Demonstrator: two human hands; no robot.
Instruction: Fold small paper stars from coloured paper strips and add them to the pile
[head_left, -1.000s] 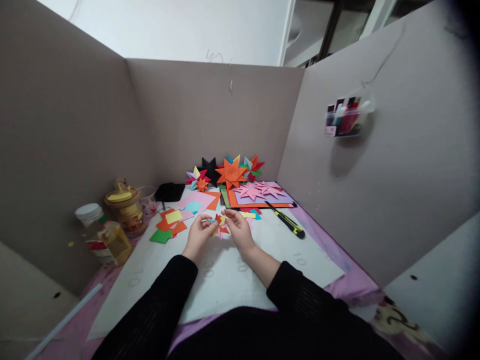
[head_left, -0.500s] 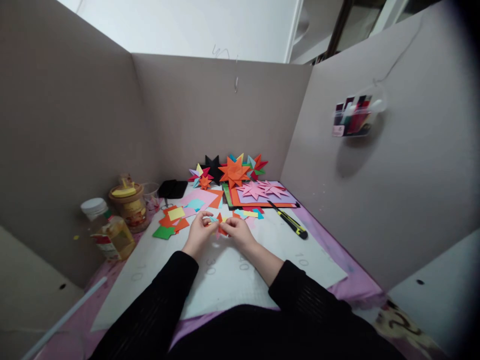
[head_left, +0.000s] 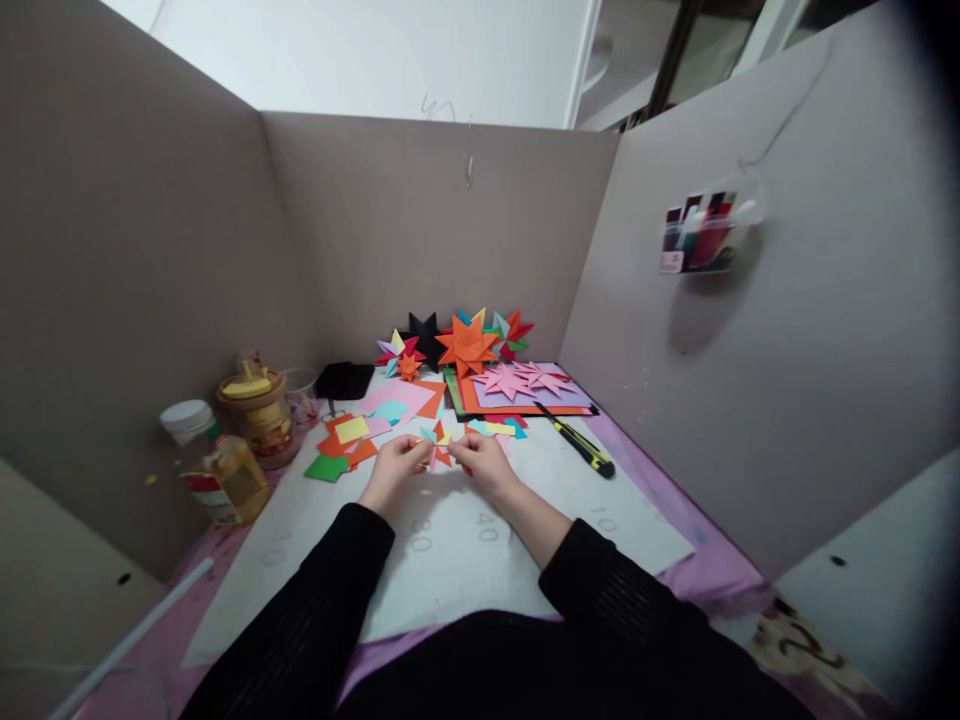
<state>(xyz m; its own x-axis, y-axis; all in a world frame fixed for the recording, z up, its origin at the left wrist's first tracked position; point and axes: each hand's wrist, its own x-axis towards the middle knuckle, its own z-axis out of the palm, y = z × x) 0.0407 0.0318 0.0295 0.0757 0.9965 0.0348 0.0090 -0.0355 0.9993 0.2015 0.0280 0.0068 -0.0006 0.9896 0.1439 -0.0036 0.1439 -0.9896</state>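
A small multicoloured paper star (head_left: 439,446), with orange, blue, yellow and pink points, is held between my two hands above the white sheet (head_left: 450,570). My left hand (head_left: 397,467) pinches its left side. On the right side, the fingers of my right hand (head_left: 484,462) are closed on it. Loose coloured paper squares lie left of my left hand, among them a green piece (head_left: 327,467) and a yellow one (head_left: 352,429). More small pieces, one of them yellow (head_left: 500,429), lie behind my right hand.
Finished stars (head_left: 469,343) stand against the back wall; pink stars (head_left: 507,380) lie on stacked paper. A cutter (head_left: 577,441) lies at right. A bottle (head_left: 221,470), a jar (head_left: 259,415), a clear cup (head_left: 302,395) and a black phone (head_left: 345,380) stand or lie at left.
My left fingers have closed in on the star's left side, and more of the star shows between my hands. The view has shifted slightly.
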